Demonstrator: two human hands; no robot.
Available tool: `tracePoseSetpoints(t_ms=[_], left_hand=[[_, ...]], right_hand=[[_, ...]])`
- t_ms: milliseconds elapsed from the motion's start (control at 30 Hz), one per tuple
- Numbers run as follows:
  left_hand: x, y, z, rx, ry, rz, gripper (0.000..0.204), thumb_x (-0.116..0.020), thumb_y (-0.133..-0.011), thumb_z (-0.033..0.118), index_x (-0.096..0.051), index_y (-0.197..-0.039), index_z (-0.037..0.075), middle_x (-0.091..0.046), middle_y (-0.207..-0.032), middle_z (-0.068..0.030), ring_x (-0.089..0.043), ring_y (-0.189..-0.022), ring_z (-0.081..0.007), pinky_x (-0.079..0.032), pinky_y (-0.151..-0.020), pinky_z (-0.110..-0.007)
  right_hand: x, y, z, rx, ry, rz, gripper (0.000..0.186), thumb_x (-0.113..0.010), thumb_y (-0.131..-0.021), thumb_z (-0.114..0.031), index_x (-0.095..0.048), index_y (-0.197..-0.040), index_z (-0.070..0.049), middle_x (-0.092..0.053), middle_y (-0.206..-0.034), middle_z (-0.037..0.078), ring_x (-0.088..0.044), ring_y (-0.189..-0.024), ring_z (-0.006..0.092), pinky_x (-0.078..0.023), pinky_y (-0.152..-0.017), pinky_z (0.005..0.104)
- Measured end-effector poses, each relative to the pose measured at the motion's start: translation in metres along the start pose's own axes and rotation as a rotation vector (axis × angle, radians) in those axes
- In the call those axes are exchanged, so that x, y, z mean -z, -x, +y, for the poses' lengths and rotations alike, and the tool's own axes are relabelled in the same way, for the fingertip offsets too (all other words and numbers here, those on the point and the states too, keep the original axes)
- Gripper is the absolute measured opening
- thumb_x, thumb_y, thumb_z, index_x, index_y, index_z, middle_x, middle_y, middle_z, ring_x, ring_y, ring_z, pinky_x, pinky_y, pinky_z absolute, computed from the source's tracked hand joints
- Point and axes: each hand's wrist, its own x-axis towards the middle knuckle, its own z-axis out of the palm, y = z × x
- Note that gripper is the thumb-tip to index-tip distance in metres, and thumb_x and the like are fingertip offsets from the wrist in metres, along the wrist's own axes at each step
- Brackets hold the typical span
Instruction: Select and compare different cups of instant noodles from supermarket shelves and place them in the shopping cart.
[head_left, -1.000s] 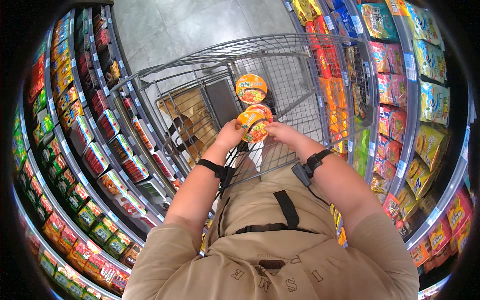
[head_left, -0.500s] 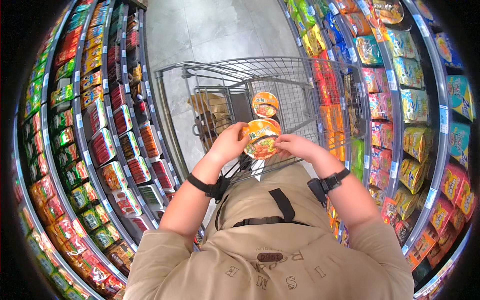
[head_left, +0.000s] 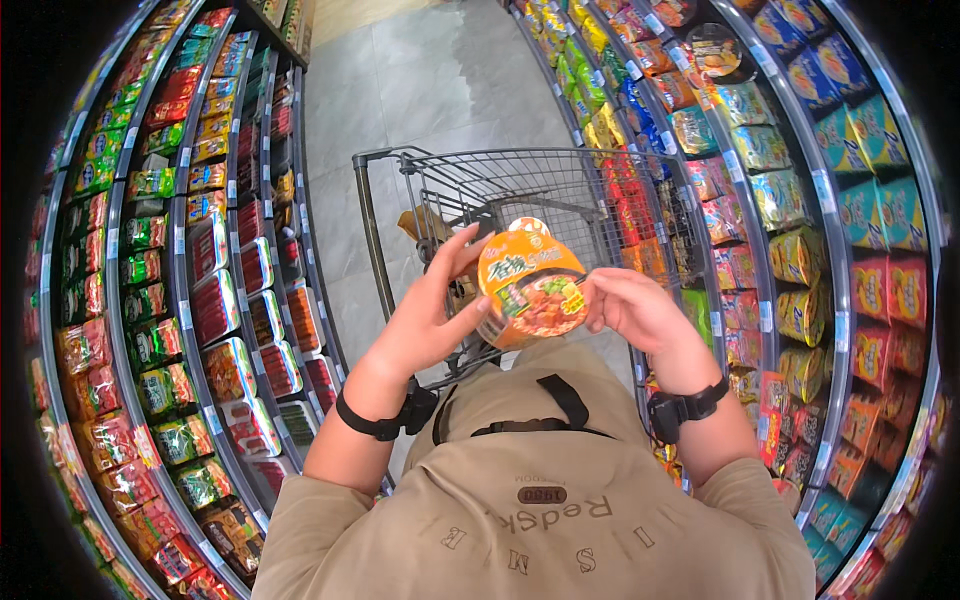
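Note:
An orange-lidded instant noodle bowl point(head_left: 535, 275), with food pictured on its lid, is raised over a grey wire shopping cart point(head_left: 555, 165). My left hand point(head_left: 430, 315) holds it on the left side, thumb at its lower edge and fingers curled toward the top. My right hand point(head_left: 635, 305) pinches its right edge, the other fingers loosely curled. Another round package point(head_left: 527, 222) shows just beyond the held bowl, mostly hidden by it. A tan bag point(head_left: 425, 228) sits at the cart's left, partly behind my left hand.
Shelves of small snack packets and trays point(head_left: 150, 300) line the left side. Bagged food in many colours point(head_left: 800, 290) fills the shelving on the right. A grey tiled floor point(head_left: 380, 90) runs between them beyond the cart, which stands directly in front of my body.
The held bowl has come closer to my body and now looks larger, covering most of the bowl behind it. The cart and aisle sit lower in view, with more floor showing.

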Motion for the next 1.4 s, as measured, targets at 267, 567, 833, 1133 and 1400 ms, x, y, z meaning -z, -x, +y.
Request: tracePoseSetpoints(t_ms=[267,567,833,1133,1400], left_hand=[[-0.026,-0.007,0.022,-0.211,0.050,-0.306,0.110,-0.082,-0.086,0.031,-0.011,-0.163,-0.003,-0.029,-0.165,-0.0222,-0.031,-0.153,-0.0300,-0.024,-0.124,-0.040],[-0.089,-0.021,0.040,-0.069,0.379,-0.546,0.130,-0.093,-0.075,0.025,0.000,-0.163,-0.002,-0.039,-0.157,-0.0199,-0.042,-0.145,-0.0270,-0.032,-0.120,-0.038],[-0.167,-0.031,0.069,-0.083,0.317,-0.658,0.133,-0.091,-0.076,0.022,0.006,-0.164,0.001,-0.037,-0.158,-0.0218,-0.041,-0.145,-0.0285,-0.033,-0.119,-0.040],[-0.329,-0.008,0.104,-0.125,0.383,-0.951,0.131,-0.089,-0.077,0.019,0.008,-0.164,0.002,-0.030,-0.162,-0.0221,-0.035,-0.149,-0.0303,-0.030,-0.121,-0.041],[-0.475,0.040,0.148,-0.284,0.221,-1.127,0.116,-0.091,-0.076,0.029,-0.016,-0.159,-0.004,-0.040,-0.155,-0.0244,-0.042,-0.145,-0.0330,-0.034,-0.120,-0.042]], right_hand=[[-0.048,0.081,0.004,0.319,-0.456,0.004,0.028,-0.049,-0.108,-0.027,-0.063,-0.101,-0.004,-0.069,-0.082,0.008,-0.062,-0.071,0.0174,-0.047,-0.069,0.0340],[-0.073,0.164,0.039,0.560,-0.377,0.208,0.026,-0.051,-0.107,-0.023,-0.060,-0.119,-0.001,-0.069,-0.093,0.010,-0.068,-0.087,0.0231,-0.053,-0.081,0.0356],[-0.065,0.241,0.067,0.688,-0.092,0.524,0.063,-0.057,-0.105,-0.024,-0.031,-0.159,-0.005,-0.066,-0.114,0.013,-0.065,-0.108,0.0246,-0.051,-0.091,0.0355],[-0.030,0.368,0.146,0.655,-0.021,0.725,0.069,-0.062,-0.104,-0.015,-0.025,-0.160,-0.001,-0.049,-0.151,0.012,-0.047,-0.140,0.0214,-0.038,-0.116,0.0381],[-0.002,0.503,0.216,0.758,-0.030,0.866,0.067,-0.062,-0.104,-0.017,-0.027,-0.160,0.000,-0.046,-0.156,0.010,-0.044,-0.143,0.0198,-0.035,-0.118,0.0379]])
